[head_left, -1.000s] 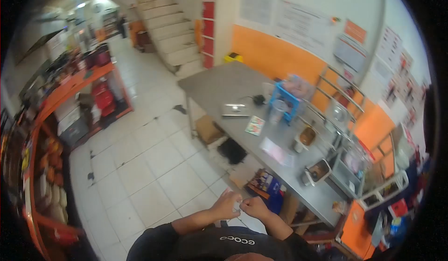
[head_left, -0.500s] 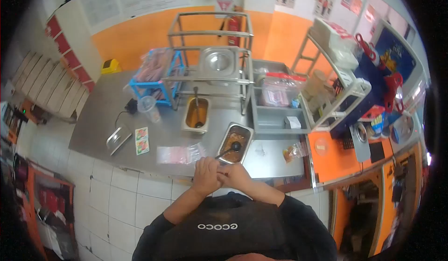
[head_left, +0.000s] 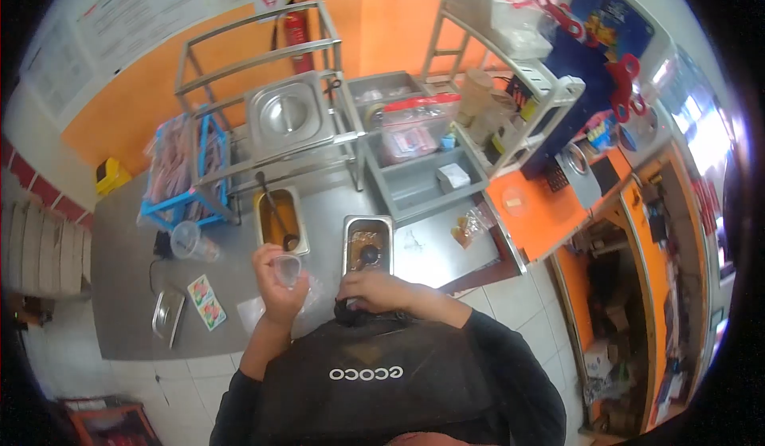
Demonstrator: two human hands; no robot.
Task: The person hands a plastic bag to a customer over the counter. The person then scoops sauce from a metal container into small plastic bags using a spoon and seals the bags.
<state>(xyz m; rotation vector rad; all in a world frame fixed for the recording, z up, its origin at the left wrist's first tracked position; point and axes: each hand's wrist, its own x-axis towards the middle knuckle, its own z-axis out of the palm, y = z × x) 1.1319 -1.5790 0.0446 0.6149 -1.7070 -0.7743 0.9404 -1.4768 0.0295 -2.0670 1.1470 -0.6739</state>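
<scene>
Between the fingers of my left hand is a small clear plastic cup. My right hand is closed at the handle end of a black ladle, its grip partly hidden by the fingers. The ladle's bowl rests in brown chunky sauce inside a metal container in front of me. Just beyond my left hand stands a second metal container of orange-brown liquid, with another ladle leaning in it. Clear plastic bags lie partly under my left hand.
Further left are a clear cup stack, a metal lid and printed sachets. A metal frame holding a lidded pan and a blue basket stand behind. Grey trays sit to the right.
My hands have come apart. The left has moved left and up, now showing the small cup; the right is at the ladle handle. The view has turned to the right.
</scene>
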